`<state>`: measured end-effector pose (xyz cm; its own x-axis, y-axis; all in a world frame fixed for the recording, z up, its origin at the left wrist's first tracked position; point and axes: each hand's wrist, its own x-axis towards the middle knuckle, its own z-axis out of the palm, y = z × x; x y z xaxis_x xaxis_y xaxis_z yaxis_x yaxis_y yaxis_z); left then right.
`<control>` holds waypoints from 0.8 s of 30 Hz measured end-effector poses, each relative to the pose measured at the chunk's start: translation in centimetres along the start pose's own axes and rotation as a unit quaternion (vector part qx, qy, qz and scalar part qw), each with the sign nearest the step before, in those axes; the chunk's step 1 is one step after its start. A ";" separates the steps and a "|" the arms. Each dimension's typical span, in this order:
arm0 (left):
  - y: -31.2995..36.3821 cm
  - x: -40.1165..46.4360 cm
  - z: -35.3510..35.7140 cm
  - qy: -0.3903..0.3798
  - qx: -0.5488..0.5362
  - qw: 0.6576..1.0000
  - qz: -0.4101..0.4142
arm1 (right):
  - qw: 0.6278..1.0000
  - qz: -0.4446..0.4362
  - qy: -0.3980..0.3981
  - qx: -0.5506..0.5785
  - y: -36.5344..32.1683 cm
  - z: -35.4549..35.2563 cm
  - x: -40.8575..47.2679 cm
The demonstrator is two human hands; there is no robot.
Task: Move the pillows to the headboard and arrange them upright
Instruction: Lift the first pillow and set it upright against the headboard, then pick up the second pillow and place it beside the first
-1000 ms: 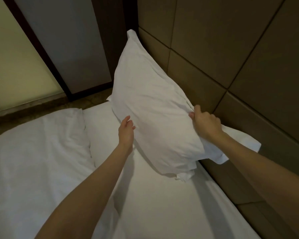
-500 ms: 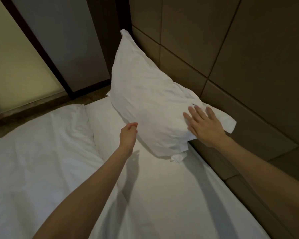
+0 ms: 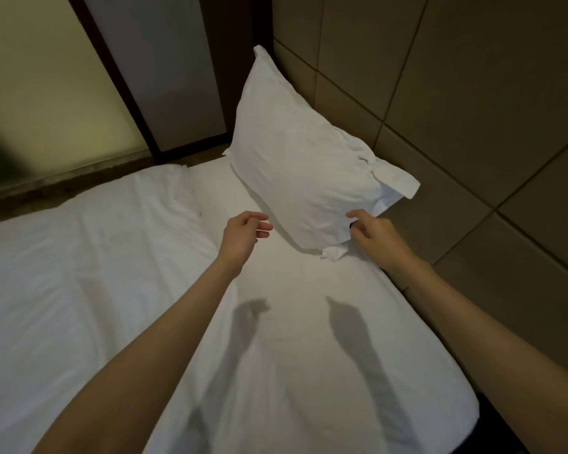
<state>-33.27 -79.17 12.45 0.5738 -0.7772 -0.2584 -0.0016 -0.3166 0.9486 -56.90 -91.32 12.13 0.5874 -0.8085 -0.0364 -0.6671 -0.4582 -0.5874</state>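
Observation:
A white pillow point(image 3: 304, 158) stands on edge at the far corner of the bed, leaning against the brown panelled headboard point(image 3: 456, 109). Its loose pillowcase flap sticks out to the right. My left hand point(image 3: 245, 235) hovers just in front of the pillow's lower left side, fingers loosely curled, holding nothing. My right hand point(image 3: 374, 237) is at the pillow's lower right corner with its fingertips at the fabric edge; no firm grip shows.
The white sheet point(image 3: 292, 322) covers the mattress in front of me. A folded white duvet point(image 3: 79, 273) lies to the left. A frosted glass panel with a dark frame point(image 3: 128, 77) stands beyond the bed's far side.
Both hands have come off the pillow and drawn back toward me. The pillow now leans on the headboard by itself, standing more upright.

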 end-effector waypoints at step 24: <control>-9.3 -28.9 -8.5 0.108 -0.039 0.993 0.019 | 0.937 0.078 -0.024 0.340 -10.2 8.8 -26.6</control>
<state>-42.89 -49.19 12.65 0.7374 -0.6495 -0.1854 0.0320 -0.2406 0.9701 -61.66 -61.90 11.95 0.5380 -0.8209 -0.1913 -0.3092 0.0189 -0.9508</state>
